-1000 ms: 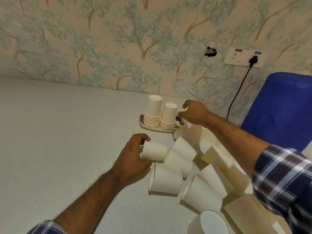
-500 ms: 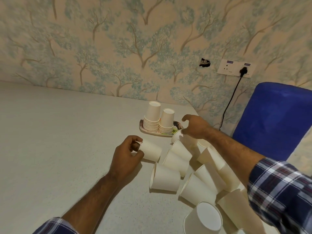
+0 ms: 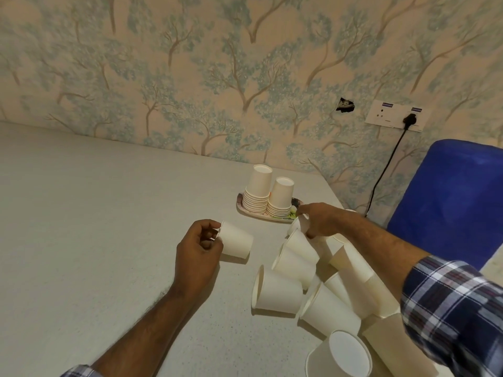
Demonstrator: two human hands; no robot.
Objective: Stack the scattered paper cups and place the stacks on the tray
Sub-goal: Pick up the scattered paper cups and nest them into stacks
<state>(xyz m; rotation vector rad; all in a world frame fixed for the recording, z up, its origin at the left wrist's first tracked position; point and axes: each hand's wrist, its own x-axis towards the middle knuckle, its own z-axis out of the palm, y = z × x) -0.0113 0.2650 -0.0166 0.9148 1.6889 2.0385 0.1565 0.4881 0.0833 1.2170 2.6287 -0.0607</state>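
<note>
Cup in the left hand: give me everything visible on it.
The plain white paper cup lies on its side on the pale speckled tabletop, apart from the scattered pile to its right. It is a tapered cone with a thin rolled rim, unprinted and undented as far as shows. Its open mouth faces left into the left hand, whose fingers and thumb pinch the rim. Its closed base points right, toward the pile. A soft shadow sits under its near side. Whether it rests fully on the table cannot be told.
</note>
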